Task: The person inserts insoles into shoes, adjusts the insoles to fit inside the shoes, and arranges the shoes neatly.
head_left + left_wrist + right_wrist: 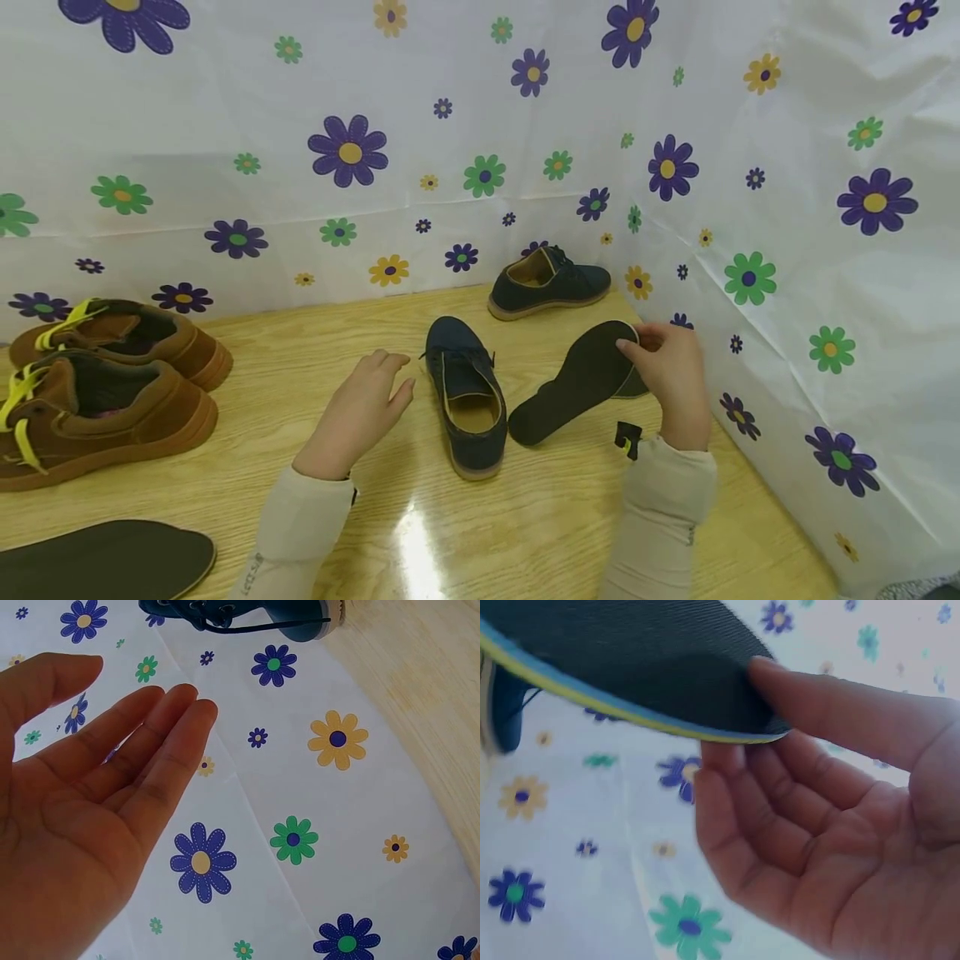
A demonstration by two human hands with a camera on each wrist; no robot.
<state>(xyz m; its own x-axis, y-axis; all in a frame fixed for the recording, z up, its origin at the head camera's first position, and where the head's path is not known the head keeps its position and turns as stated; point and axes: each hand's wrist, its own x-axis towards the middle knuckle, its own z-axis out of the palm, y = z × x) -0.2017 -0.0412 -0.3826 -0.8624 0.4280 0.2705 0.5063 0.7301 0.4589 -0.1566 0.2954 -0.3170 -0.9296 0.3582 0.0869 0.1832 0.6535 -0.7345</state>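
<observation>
One insole [573, 379] is held by the right hand [669, 375] at the right of the table [360, 325]; its wide far end is pinched between thumb and fingers, and its narrow end is directed near and left, just beside the heel of the near blue shoe [480, 454]. Whether that narrow end is supported by the table cannot be told. Blue and yellow layers are shown along the insole's edge in the right wrist view. A dark flat piece [634, 385] is partly covered by the insole. The left hand [363, 412] is released, with nothing grasped; it is positioned just left of the near blue shoe, fingers relaxed. The near blue shoe is set upright, toe far and heel near. The far blue shoe [551, 287] is placed at the far right, toe to the right, near the flowered cloth [405, 75]. Two brown shoes [142, 417] with yellow laces [26, 400] are located at the left, toes left. A second insole [112, 554] is laid at the near left, partly out of view.
</observation>
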